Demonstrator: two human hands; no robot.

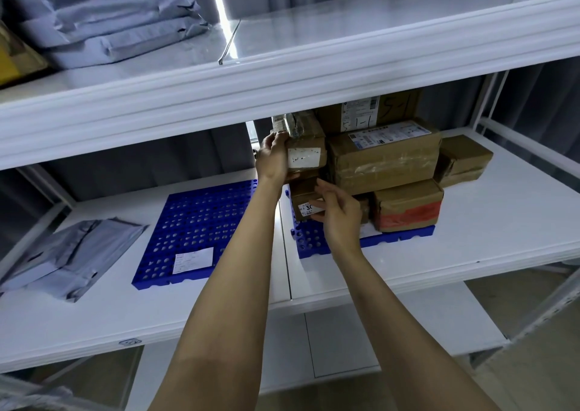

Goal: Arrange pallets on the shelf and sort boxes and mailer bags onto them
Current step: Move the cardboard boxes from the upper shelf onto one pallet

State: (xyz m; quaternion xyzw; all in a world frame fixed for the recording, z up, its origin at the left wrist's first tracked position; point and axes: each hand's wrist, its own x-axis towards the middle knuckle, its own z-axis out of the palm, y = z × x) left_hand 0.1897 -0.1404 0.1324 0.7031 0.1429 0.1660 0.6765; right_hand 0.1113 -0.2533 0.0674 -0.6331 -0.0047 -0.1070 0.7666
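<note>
Two blue perforated pallets lie on the middle shelf. The left pallet carries only a white label slip. The right pallet holds a stack of several brown cardboard boxes. My left hand grips a small brown box with a white label at the stack's upper left. My right hand touches a lower small box with a printed label, fingers spread against its front. Grey mailer bags lie on the shelf left of the pallets.
A large taped box and a box with red tape sit in the stack. Another small box rests on the bare shelf at right. Folded grey mailer bags are piled on the upper shelf, whose front beam overhangs the stack.
</note>
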